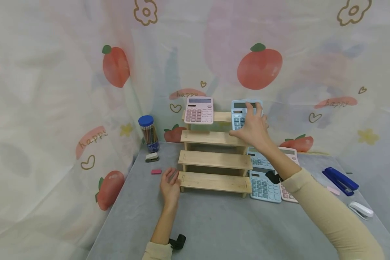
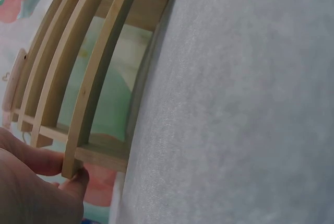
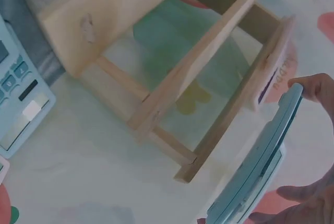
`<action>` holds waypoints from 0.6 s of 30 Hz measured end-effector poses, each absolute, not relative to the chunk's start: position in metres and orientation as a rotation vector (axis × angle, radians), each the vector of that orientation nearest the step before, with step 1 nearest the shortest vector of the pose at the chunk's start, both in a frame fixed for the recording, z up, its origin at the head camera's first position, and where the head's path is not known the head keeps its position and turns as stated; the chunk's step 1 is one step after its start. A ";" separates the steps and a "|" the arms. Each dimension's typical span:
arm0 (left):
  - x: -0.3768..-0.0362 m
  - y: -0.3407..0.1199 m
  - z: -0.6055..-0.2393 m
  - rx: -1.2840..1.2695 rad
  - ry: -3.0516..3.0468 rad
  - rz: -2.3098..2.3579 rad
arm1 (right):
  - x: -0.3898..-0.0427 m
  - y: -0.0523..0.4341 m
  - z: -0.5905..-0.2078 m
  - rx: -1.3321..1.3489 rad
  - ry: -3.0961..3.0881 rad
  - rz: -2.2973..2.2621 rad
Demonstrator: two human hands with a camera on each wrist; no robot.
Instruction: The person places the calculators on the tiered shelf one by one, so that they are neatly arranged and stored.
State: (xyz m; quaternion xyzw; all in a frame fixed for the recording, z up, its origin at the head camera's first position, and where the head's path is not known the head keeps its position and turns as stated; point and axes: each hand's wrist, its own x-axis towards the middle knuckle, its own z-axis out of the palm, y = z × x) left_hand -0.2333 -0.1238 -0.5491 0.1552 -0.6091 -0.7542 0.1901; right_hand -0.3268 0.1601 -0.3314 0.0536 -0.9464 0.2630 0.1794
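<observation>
A light wooden four-step stand stands on the grey-covered table. My left hand is at the left end of its lowest step; the left wrist view shows thumb and finger pinching that plank end. At the top step's right end, my right hand grips a light blue calculator by its edges. In the right wrist view, that calculator is seen edge-on, tilted beside the top plank. A pink calculator leans upright on the top step's left part.
Blue calculators and pink ones lie right of the stand, partly behind my right arm. Farther right are a blue stapler and a white stapler. To the left stand a pencil jar, a small stapler and a pink eraser.
</observation>
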 end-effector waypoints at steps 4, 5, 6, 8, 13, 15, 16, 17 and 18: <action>-0.233 -0.124 -0.549 0.422 -1.694 -2.131 | -0.347 0.145 -0.327 0.128 -2.701 0.775; -0.233 -0.124 -0.549 0.418 -1.690 -2.131 | -0.352 0.140 -0.326 0.121 -2.707 0.778; -0.234 -0.125 -0.550 0.416 -1.688 -2.130 | -0.357 0.136 -0.325 0.114 -2.716 0.781; -0.234 -0.125 -0.550 0.417 -1.694 -2.121 | -0.366 0.129 -0.323 0.093 -2.731 0.776; -0.234 -0.123 -0.550 0.428 -1.710 -2.108 | -0.381 0.117 -0.322 0.038 -2.745 0.746; -0.234 -0.122 -0.550 0.435 -1.703 -2.112 | -0.385 0.113 -0.325 0.035 -2.747 0.757; -0.234 -0.121 -0.550 0.440 -1.698 -2.114 | -0.387 0.112 -0.327 0.038 -2.750 0.768; -0.235 -0.121 -0.550 0.445 -1.696 -2.114 | -0.389 0.110 -0.329 0.042 -2.756 0.774; -0.235 -0.121 -0.550 0.450 -1.691 -2.118 | -0.390 0.109 -0.331 0.051 -2.760 0.775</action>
